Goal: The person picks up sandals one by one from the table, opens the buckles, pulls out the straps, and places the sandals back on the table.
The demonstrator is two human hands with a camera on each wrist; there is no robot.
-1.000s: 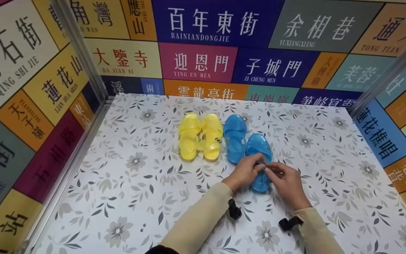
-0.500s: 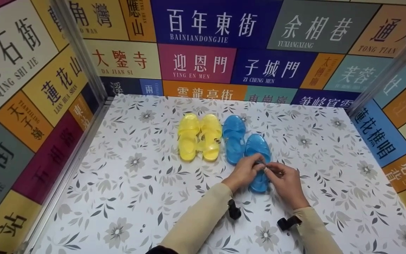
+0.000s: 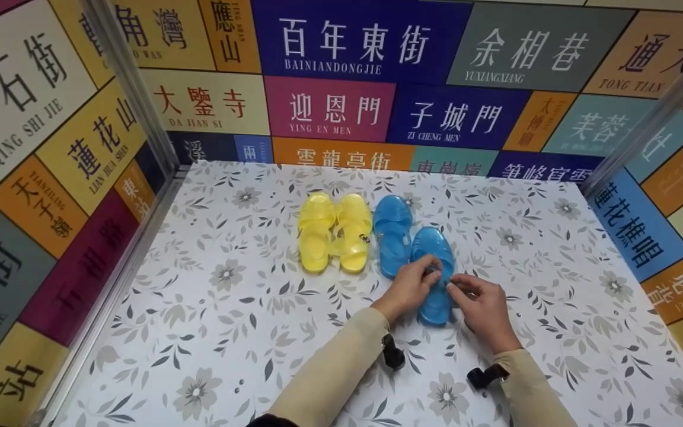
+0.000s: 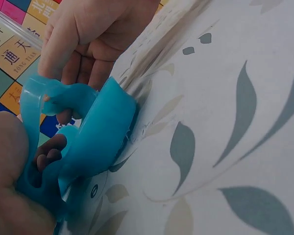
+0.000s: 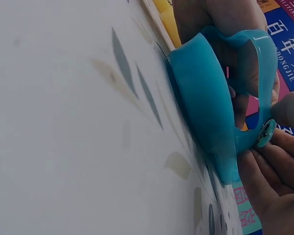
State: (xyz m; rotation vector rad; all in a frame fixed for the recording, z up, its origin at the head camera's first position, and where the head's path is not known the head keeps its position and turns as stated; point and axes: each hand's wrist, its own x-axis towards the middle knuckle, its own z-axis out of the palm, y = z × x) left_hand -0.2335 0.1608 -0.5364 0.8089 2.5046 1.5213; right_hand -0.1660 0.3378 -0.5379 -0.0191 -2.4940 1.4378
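Note:
A blue jelly sandal (image 3: 435,308) sits on the floral-patterned table, heel toward me, with both hands at its ankle strap. My left hand (image 3: 407,290) is on its left side, curled fingers gripping the strap (image 4: 33,105). From the right, my right hand (image 3: 487,305) pinches the strap beside a small round buckle (image 5: 267,133), thumb and fingers on either side. The right wrist view shows the strap standing up in a loop above the heel. Left of this sandal lies its blue mate (image 3: 393,237), toe slightly farther forward. My fingers partly hide the worked sandal's middle.
Two yellow jelly sandals (image 3: 316,246) lie side by side left of the blue pair, toes away from me. Printed panels with street names (image 3: 332,110) wall in the patterned table (image 3: 229,332) at the back and both sides, with metal corner posts.
My hands' fingertips, close together over the strap before, are now a little apart. My right fingertips sit slightly lower. The sandals stay in place; the head view has shifted slightly.

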